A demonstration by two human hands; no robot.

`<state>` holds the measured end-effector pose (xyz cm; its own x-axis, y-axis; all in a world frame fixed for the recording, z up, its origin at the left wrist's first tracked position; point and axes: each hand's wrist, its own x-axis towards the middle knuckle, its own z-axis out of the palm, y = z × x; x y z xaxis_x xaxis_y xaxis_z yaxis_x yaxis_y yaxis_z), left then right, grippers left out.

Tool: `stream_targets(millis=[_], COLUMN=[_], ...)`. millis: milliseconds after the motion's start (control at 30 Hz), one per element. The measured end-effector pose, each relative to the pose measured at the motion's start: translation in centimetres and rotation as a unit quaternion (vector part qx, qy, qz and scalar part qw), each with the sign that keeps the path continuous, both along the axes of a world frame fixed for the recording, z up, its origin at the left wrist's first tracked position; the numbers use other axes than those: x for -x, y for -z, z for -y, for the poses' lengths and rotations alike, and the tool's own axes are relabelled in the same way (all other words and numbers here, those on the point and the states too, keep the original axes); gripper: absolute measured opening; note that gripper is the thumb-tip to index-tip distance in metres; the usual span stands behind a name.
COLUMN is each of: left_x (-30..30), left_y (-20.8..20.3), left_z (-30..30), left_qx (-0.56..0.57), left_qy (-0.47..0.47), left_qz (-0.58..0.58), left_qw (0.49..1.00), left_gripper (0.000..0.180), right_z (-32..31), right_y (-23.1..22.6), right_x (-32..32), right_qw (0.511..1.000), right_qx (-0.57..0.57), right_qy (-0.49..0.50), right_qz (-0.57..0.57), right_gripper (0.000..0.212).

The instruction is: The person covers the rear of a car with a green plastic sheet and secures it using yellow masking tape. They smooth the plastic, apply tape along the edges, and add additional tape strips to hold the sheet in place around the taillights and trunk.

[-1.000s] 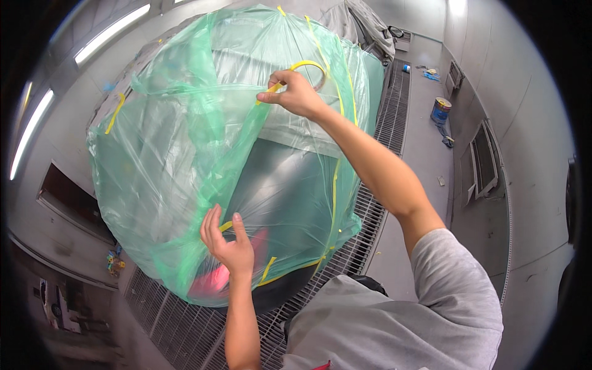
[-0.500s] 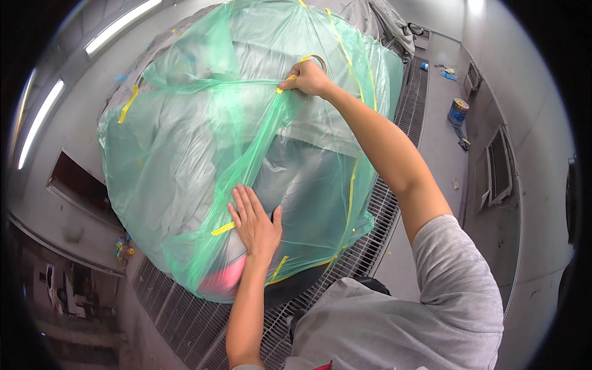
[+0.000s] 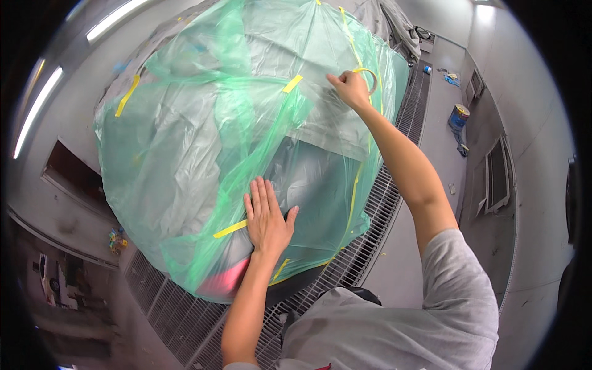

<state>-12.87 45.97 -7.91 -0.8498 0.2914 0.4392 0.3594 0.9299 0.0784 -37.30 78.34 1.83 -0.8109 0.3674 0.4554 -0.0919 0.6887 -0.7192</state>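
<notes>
Thin green plastic masking film (image 3: 185, 142) drapes over a large rounded body that looks like a vehicle. My left hand (image 3: 270, 225) lies flat on the film with its fingers stretched out, beside a gathered fold and a short yellow tape strip (image 3: 230, 229). Up and to the right, my right hand (image 3: 350, 89) is closed, with a roll of yellow masking tape (image 3: 374, 80) held at its far side. A separate tape strip (image 3: 292, 84) sits at the top of the fold, left of that hand. Near the bottom a red patch (image 3: 223, 277) shows through.
Metal floor grating (image 3: 179, 320) runs beneath and along the right of the covered body. Against the right wall stand a blue can (image 3: 459, 116) and some blue scraps (image 3: 452, 80). Grey cloth (image 3: 398, 28) hangs at the far end. Light tubes (image 3: 38, 113) line the left wall.
My right hand has moved right with the tape roll, off the top of the fold, where a yellow strip now lies. The left hand stays flat on the film; the view has shifted slightly.
</notes>
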Motion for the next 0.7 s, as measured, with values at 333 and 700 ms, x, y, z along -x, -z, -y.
stream_targets(millis=[333, 700], left_x=[-3.3, -20.8], left_y=[-1.0, 3.7], left_z=[-1.1, 21.0], left_qx=[-0.233, -0.458], left_qy=[0.179, 0.124], left_qz=[-0.066, -0.070], left_qw=[0.954, 0.877], left_gripper=[0.055, 0.033], right_z=[9.2, 37.4], right_y=[2.3, 5.5], right_x=[-17.7, -38.2], right_qw=[0.974, 0.893], right_qx=[0.078, 0.144], right_qy=[-0.158, -0.426], right_qz=[-0.142, -0.028], right_gripper=[0.032, 0.011])
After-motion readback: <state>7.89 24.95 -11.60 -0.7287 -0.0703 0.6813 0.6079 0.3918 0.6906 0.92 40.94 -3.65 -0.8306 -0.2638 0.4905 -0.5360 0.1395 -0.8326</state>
